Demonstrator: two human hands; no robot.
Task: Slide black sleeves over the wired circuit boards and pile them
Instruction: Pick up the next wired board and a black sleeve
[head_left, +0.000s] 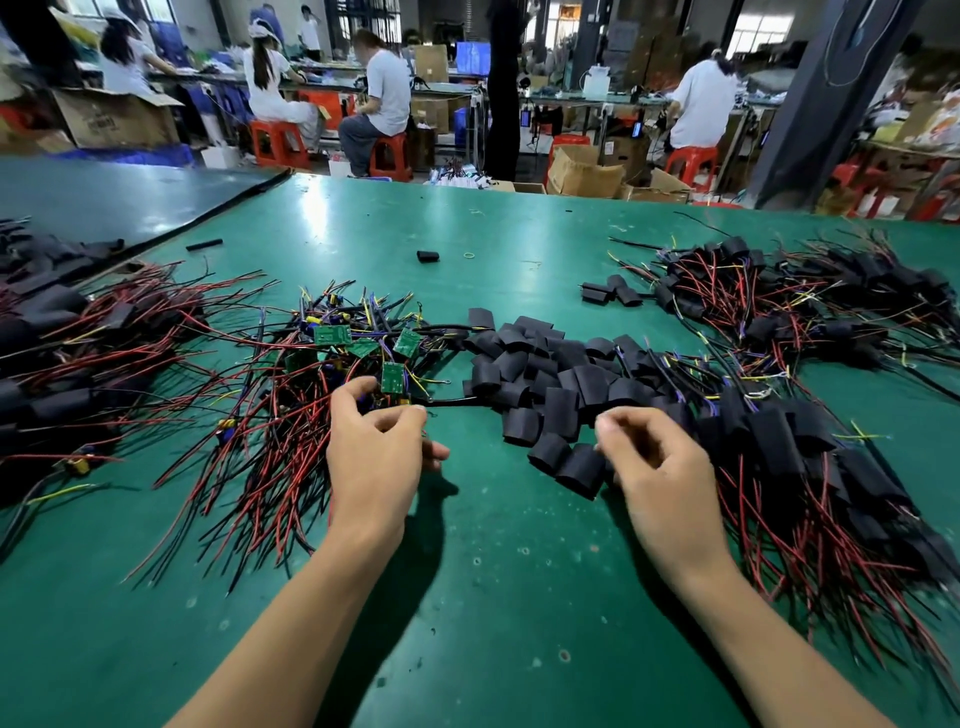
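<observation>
The left hand (382, 452) sat at the near edge of the tangled heap of small green circuit boards with red, black and yellow wires (332, 338). Its fingers were curled, and thumb and forefinger looked pinched on a thin black lead (457, 401) running off towards the sleeves. The right hand (657, 467) hovered with its fingers curled, just beside the loose pile of short black tubular sleeves (550, 384). Whether it already held 1 of them was hidden by its own fingers, so I could not tell.

The main risk, as I judged it, lay in the tangle. Pulling on 1 lead could drag several boards along, or snag a wire under a neighbouring green board (393, 378) and strain its solder joint. The cause would be tugging the wire rather than lifting the board itself.

The second risk was at the sleeve. The nearest flattened black sleeve (582, 470) lay collapsed, so a board's corner or a stray wire could catch on the rim and fold back instead of passing through – particularly if all the wires were not gathered first.

The last risk was mixing. The heap of already sleeved boards (779, 441) touched the loose sleeves on the right of the green table mat (493, 597), so an empty sleeve could easily be taken for a finished piece.
</observation>
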